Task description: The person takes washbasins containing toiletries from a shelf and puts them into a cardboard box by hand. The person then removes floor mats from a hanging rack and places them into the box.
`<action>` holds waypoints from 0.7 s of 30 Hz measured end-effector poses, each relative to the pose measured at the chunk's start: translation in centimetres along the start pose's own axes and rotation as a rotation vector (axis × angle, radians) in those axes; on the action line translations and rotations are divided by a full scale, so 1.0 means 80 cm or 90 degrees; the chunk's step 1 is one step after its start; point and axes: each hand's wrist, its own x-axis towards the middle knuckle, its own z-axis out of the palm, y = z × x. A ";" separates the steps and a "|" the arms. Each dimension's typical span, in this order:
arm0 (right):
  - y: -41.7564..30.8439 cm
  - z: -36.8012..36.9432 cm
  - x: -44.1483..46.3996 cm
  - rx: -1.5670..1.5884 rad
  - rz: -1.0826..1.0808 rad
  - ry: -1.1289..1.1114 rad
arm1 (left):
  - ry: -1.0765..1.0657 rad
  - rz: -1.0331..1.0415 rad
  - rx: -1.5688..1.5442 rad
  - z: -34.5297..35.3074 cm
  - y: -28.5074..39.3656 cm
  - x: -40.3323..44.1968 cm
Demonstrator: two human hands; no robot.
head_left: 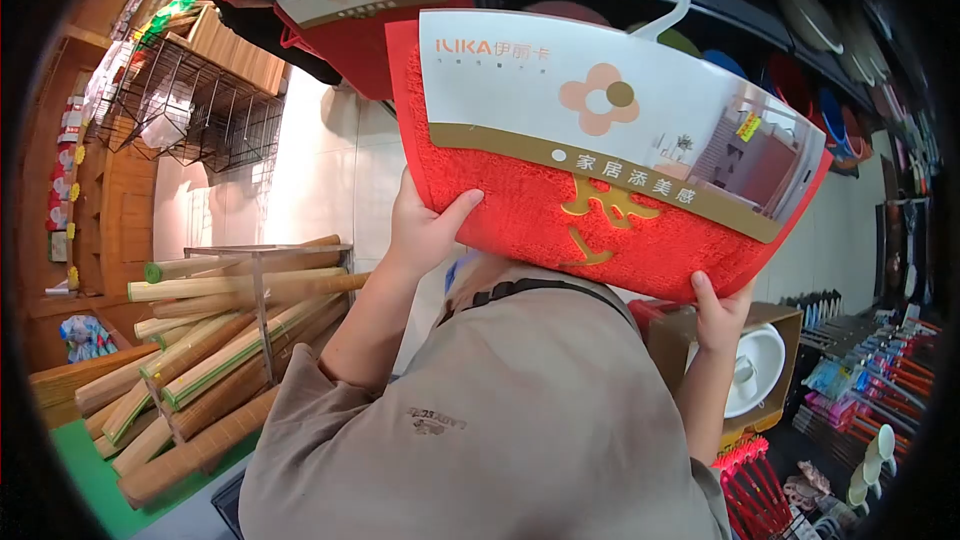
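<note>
A folded red mat [520, 215] with gold characters hangs under a white and gold cardboard header [500, 90], which has a white plastic hook [655, 0] on top. My left hand [430, 225] grips the mat's lower left edge, thumb on the front and fingers hidden behind. At the lower right edge, my right hand [722, 312] holds it the same way. The mat is slightly tilted in front of my torso, its right side lower.
Rolled bamboo mats [220, 340] fill a rack at the left. Another packaged red mat [370, 30] hangs at the top. A wire basket [190, 100] stands upper left. A cardboard box [675, 340] with a white item and racks of utensils [860, 370] are at the right.
</note>
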 end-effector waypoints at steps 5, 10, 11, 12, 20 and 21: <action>0.012 -0.024 0.014 -0.015 -0.049 -0.014 | 0.036 0.014 0.040 0.024 -0.018 -0.016; 0.014 -0.013 0.038 -0.024 -0.048 -0.047 | 0.074 -0.011 -0.008 0.023 -0.049 -0.018; 0.020 -0.012 0.046 -0.023 -0.055 -0.050 | 0.077 -0.005 -0.009 0.022 -0.057 -0.017; 0.027 -0.010 0.053 -0.009 -0.029 -0.061 | 0.084 -0.012 -0.006 0.021 -0.061 -0.017; 0.054 0.054 0.116 0.036 0.011 -0.139 | 0.145 -0.034 0.009 -0.018 -0.070 0.001; 0.055 0.060 0.120 0.057 0.004 -0.167 | 0.156 -0.034 0.000 -0.023 -0.075 -0.001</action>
